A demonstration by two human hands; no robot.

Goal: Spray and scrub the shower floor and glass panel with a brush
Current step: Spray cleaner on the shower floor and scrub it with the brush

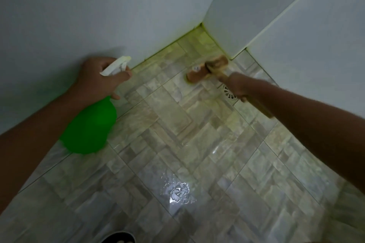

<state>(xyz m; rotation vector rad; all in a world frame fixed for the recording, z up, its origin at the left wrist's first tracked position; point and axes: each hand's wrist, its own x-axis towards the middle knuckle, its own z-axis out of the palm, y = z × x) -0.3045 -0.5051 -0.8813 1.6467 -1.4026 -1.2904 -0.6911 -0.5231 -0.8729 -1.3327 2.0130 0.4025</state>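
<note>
My left hand point(96, 79) grips the neck of a green spray bottle point(90, 126) with a white trigger head point(116, 66), held above the left side of the tiled shower floor point(177, 144), nozzle pointing toward the far corner. My right hand point(243, 87) is closed around the wooden handle of a scrub brush. The brush head point(207, 69) rests bristles-down on the floor near the far corner, close to the wall base. The handle's end sticks out behind my wrist. No glass panel is recognisable in this view.
A round metal floor drain point(229, 92) lies partly hidden under my right hand. Pale walls point(138, 12) meet at the far corner, with yellowish grime along the base. A wet, shiny puddle point(179, 193) reflects light near me. A dark shoe tip point(118, 237) shows at the bottom edge.
</note>
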